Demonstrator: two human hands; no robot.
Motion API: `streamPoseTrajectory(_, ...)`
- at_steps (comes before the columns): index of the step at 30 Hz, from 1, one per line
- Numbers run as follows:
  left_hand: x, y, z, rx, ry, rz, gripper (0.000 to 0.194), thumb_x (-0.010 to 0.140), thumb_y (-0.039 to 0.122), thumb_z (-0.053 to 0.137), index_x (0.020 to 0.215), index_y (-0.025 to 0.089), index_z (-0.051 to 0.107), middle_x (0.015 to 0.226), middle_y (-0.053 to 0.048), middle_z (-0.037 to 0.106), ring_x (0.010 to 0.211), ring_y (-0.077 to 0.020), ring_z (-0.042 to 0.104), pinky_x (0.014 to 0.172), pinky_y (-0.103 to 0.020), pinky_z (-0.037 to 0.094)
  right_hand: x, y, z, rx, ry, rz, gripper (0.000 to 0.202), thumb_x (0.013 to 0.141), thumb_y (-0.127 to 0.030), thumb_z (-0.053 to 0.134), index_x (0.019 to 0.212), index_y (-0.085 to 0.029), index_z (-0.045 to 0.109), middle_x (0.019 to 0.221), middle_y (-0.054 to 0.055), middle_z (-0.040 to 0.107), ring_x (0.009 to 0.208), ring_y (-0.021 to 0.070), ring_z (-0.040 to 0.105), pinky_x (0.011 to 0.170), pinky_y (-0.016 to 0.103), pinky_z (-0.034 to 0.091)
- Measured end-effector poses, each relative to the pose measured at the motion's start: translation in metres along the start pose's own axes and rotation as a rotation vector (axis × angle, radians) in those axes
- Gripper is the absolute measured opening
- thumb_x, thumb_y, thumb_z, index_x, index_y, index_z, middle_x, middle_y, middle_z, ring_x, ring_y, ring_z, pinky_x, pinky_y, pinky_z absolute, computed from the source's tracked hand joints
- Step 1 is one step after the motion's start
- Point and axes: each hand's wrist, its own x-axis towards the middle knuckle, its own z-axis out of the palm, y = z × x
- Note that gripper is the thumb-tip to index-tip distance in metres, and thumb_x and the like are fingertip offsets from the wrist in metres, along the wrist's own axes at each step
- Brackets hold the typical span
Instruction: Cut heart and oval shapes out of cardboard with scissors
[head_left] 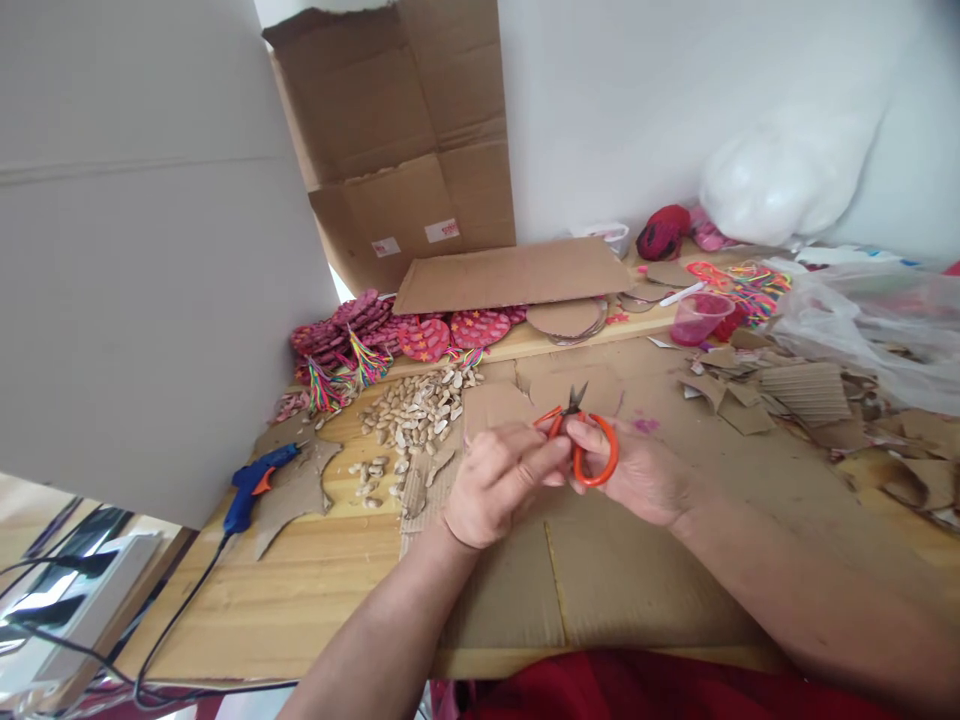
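Note:
A pair of small scissors (598, 467) with orange loop handles and dark blades is in my right hand (646, 472), its blades pointing away from me and slightly apart. My right hand is closed around it, with the thumb across the near loop. My left hand (501, 478) is closed, its fingertips pinched together against my right fingers beside the other loop. Whatever lies between the left fingertips is hidden. Both hands are over a large cardboard sheet (645, 590). Just beyond my left hand lies a pile of peanuts (420, 408).
A blue hot glue gun (255, 482) lies at the left with its cable trailing off the table. Pink patterned discs (480, 328) and colourful tassels (326, 385) line the back. Cardboard scraps (806, 395), a pink cup (701, 317) and a clear plastic bag (877, 325) are at the right.

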Motion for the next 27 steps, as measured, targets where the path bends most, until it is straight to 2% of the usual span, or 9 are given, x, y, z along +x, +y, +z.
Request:
streamPoseTrajectory(3, -0.002, -0.018, 0.0, 0.135, 0.143, -0.336, 0.036, 0.098, 0.026, 0.053, 0.133, 0.02, 0.059, 0.121, -0.013, 0.065, 0.115, -0.0241, 0.06, 0.102, -0.042, 0.048, 0.007, 0.002, -0.009, -0.153, 0.202, -0.168, 0.04, 0.071, -0.052, 0.083, 0.088, -0.02, 0.066, 0.087, 0.003, 0.069, 0.079, 0.0162, 0.064, 0.073, 0.029, 0.051)
streamPoseTrajectory(5, -0.008, -0.035, 0.002, 0.188, 0.103, -0.606, 0.042, 0.096, 0.025, 0.054, 0.137, 0.018, 0.054, 0.127, -0.016, 0.062, 0.116, -0.026, 0.059, 0.102, -0.046, 0.049, 0.012, 0.004, -0.014, -0.231, 0.304, -0.235, 0.043, 0.07, -0.053, 0.085, 0.084, -0.021, 0.061, 0.084, 0.001, 0.068, 0.083, 0.0168, 0.065, 0.079, 0.031, 0.052)
streamPoseTrajectory(10, -0.022, -0.059, 0.011, -0.013, 0.017, -1.058, 0.051, 0.086, 0.021, 0.063, 0.135, 0.016, 0.054, 0.124, -0.017, 0.061, 0.097, -0.0227, 0.066, 0.09, -0.043, 0.054, 0.015, 0.015, -0.016, -0.389, 0.262, -0.075, 0.045, 0.072, -0.056, 0.081, 0.085, -0.021, 0.055, 0.083, 0.004, 0.068, 0.083, 0.0207, 0.069, 0.071, 0.032, 0.054)
streamPoseTrajectory(13, -0.02, -0.059, 0.012, -0.169, 0.115, -1.177, 0.053, 0.082, 0.024, 0.068, 0.133, 0.017, 0.055, 0.13, -0.016, 0.059, 0.097, -0.0202, 0.066, 0.091, -0.04, 0.054, 0.015, 0.022, -0.014, -0.496, 0.229, -0.049, 0.039, 0.078, -0.053, 0.077, 0.088, -0.021, 0.057, 0.08, 0.003, 0.066, 0.08, 0.0205, 0.067, 0.069, 0.033, 0.054)
streamPoseTrajectory(17, -0.011, -0.056, 0.009, -0.548, 0.443, -1.345, 0.056, 0.077, 0.028, 0.074, 0.129, 0.016, 0.055, 0.131, -0.015, 0.061, 0.1, -0.017, 0.067, 0.089, -0.032, 0.054, 0.016, 0.028, -0.013, -0.417, 0.221, -0.04, 0.036, 0.08, -0.049, 0.075, 0.089, -0.021, 0.055, 0.083, 0.002, 0.066, 0.079, 0.0178, 0.066, 0.07, 0.031, 0.054)
streamPoseTrajectory(19, -0.007, -0.051, 0.01, -0.759, 0.412, -1.404, 0.055, 0.074, 0.033, 0.078, 0.122, 0.013, 0.06, 0.121, -0.015, 0.069, 0.098, -0.0194, 0.069, 0.088, -0.033, 0.055, 0.017, 0.03, -0.011, -0.383, 0.215, -0.07, 0.034, 0.08, -0.047, 0.076, 0.089, -0.021, 0.054, 0.082, 0.001, 0.065, 0.076, 0.0159, 0.065, 0.068, 0.029, 0.053)
streamPoseTrajectory(21, -0.005, -0.042, 0.014, -0.942, 0.278, -1.432, 0.056, 0.07, 0.036, 0.084, 0.117, 0.012, 0.064, 0.111, -0.015, 0.074, 0.093, -0.0228, 0.072, 0.086, -0.036, 0.057, 0.017, 0.031, -0.009, -0.368, 0.21, -0.109, 0.033, 0.081, -0.046, 0.076, 0.088, -0.021, 0.054, 0.079, 0.0, 0.064, 0.073, 0.0149, 0.063, 0.065, 0.028, 0.052)
streamPoseTrajectory(23, -0.005, -0.034, 0.017, -0.986, 0.253, -1.427, 0.06, 0.062, 0.033, 0.09, 0.113, 0.013, 0.067, 0.106, -0.013, 0.077, 0.089, -0.0239, 0.073, 0.084, -0.037, 0.058, 0.016, 0.031, -0.007, -0.338, 0.203, -0.142, 0.033, 0.082, -0.047, 0.075, 0.088, -0.021, 0.055, 0.079, 0.0, 0.063, 0.073, 0.0152, 0.063, 0.063, 0.028, 0.051)
streamPoseTrajectory(27, -0.001, -0.035, 0.013, -0.897, 0.47, -1.383, 0.058, 0.063, 0.032, 0.091, 0.114, 0.016, 0.068, 0.103, -0.009, 0.079, 0.088, -0.0221, 0.074, 0.083, -0.035, 0.059, 0.013, 0.028, -0.006, -0.31, 0.184, -0.216, 0.03, 0.086, -0.048, 0.071, 0.087, -0.021, 0.057, 0.08, 0.0, 0.062, 0.072, 0.0147, 0.061, 0.06, 0.027, 0.047)
